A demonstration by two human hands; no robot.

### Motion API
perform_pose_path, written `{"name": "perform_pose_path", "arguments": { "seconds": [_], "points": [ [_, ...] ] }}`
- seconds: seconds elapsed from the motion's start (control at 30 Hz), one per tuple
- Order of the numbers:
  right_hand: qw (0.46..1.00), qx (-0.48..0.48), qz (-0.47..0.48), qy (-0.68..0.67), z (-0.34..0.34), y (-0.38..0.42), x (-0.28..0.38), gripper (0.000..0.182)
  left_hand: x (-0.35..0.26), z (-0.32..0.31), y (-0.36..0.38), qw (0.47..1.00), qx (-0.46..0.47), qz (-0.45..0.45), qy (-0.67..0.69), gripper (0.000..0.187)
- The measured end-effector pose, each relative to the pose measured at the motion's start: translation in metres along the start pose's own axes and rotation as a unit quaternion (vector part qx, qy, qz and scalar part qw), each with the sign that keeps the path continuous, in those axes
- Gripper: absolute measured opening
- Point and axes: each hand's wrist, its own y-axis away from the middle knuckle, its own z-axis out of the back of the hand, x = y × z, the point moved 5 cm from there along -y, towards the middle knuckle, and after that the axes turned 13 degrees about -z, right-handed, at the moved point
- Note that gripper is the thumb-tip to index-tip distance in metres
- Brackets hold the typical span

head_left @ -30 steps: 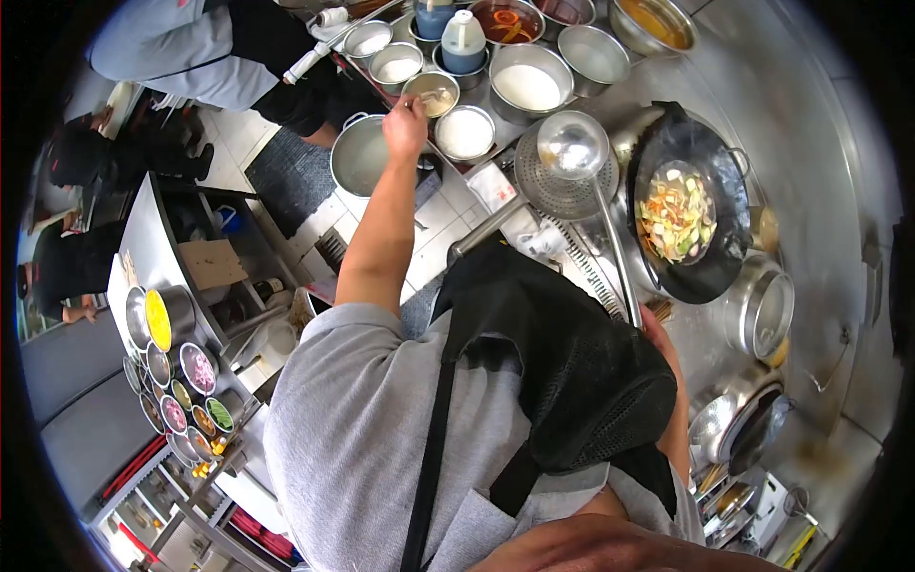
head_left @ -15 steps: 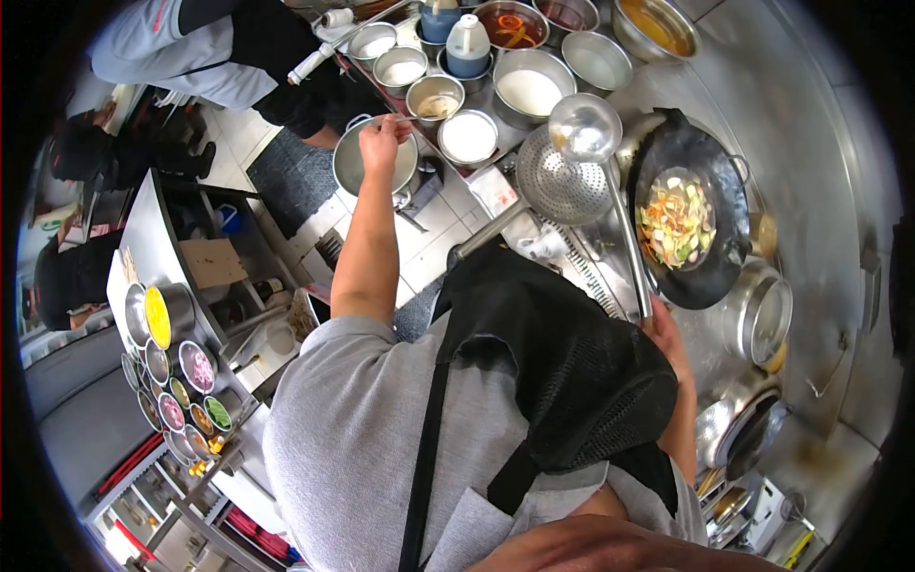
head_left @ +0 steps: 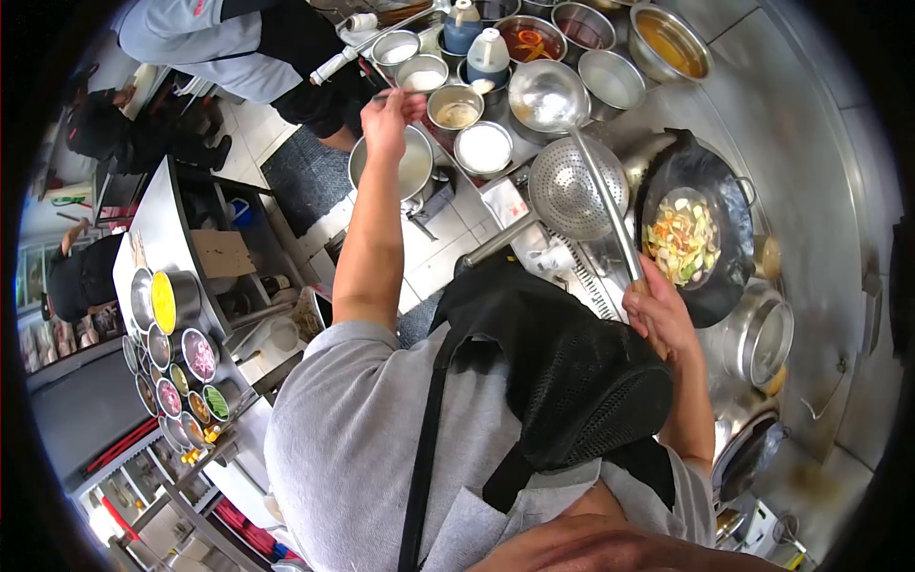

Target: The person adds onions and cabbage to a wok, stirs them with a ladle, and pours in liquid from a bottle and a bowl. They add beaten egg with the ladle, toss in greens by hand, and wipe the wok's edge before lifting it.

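Observation:
My left hand (head_left: 386, 124) is closed around the thin handle of a small spoon. Its pale head (head_left: 482, 86) hovers beside a small metal bowl (head_left: 455, 108) of cloudy brownish contents. My right hand (head_left: 660, 307) grips the long handle of a metal ladle (head_left: 550, 95), whose round head hangs above the seasoning containers and hides part of one. Under the ladle handle lies a perforated strainer (head_left: 578, 191). To the right, a black wok (head_left: 720, 257) contains cut vegetables (head_left: 682, 235) in liquid.
Metal bowls of white powder (head_left: 483, 148), red liquid with chillies (head_left: 530, 40) and yellow liquid (head_left: 669, 43) line the station, beside squeeze bottles (head_left: 488, 59). A large pot (head_left: 416, 162) stands below my left forearm. Ingredient tins (head_left: 199, 355) crowd the left counter (head_left: 152, 224); another person (head_left: 214, 43) stands behind.
The ladle has swung up and left, from over the strainer to over the containers, and my right hand has risen with it. The spoon has come away from the small bowl's contents.

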Motion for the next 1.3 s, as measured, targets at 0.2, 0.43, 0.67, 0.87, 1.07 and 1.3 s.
{"name": "perform_pose_path", "arguments": {
  "seconds": [0.2,0.43,0.67,0.87,1.07,1.3],
  "points": [
    [0.999,0.036,-0.018,-0.004,-0.008,-0.008,0.001,0.070,-0.042,-0.040,-0.025,0.845,0.081,-0.215,-0.482,0.030],
    [1.000,0.012,-0.004,-0.019,0.003,-0.006,-0.020,0.071,0.001,-0.002,-0.085,0.804,-0.034,-0.203,-0.557,0.031],
    [0.999,-0.035,-0.008,-0.032,0.004,0.001,-0.016,0.072,0.044,-0.006,-0.096,0.797,-0.012,-0.173,-0.579,0.031],
    [0.997,-0.059,-0.005,-0.041,0.000,0.004,-0.009,0.073,0.074,0.007,-0.110,0.832,-0.008,-0.145,-0.536,0.035],
    [0.998,-0.053,0.003,-0.023,-0.002,0.002,-0.007,0.072,0.081,0.040,-0.108,0.969,-0.144,-0.071,-0.186,0.026],
    [0.999,-0.040,0.005,-0.023,-0.001,-0.009,-0.010,0.073,0.064,0.061,-0.099,0.985,-0.155,-0.042,-0.067,0.020]
  ]
}}
